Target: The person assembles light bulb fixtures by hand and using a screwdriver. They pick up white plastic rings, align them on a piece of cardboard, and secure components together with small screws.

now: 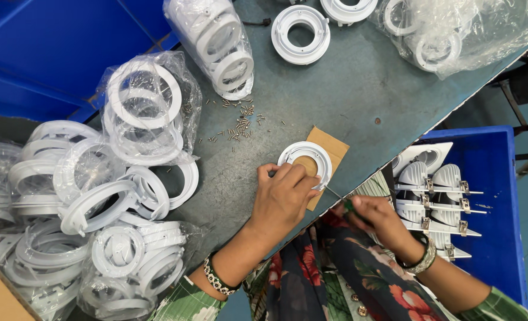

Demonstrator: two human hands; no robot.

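A white plastic ring housing (pixel 305 159) lies on a piece of brown cardboard (pixel 330 146) on the grey-green table (pixel 347 89). My left hand (pixel 283 197) rests on the ring's near edge and steadies it with its fingers. My right hand (pixel 376 219) grips a small green-handled screwdriver (pixel 342 201) whose thin shaft points at the ring's side. A scatter of several small screws (pixel 240 123) lies on the table just beyond the ring.
Piles of white rings (pixel 97 202), some in clear plastic bags (pixel 151 107), fill the left side. More bagged rings (pixel 219 44) and loose housings (pixel 300 32) lie at the far end. A blue crate (pixel 493 196) at right holds assembled white fittings (pixel 430 196).
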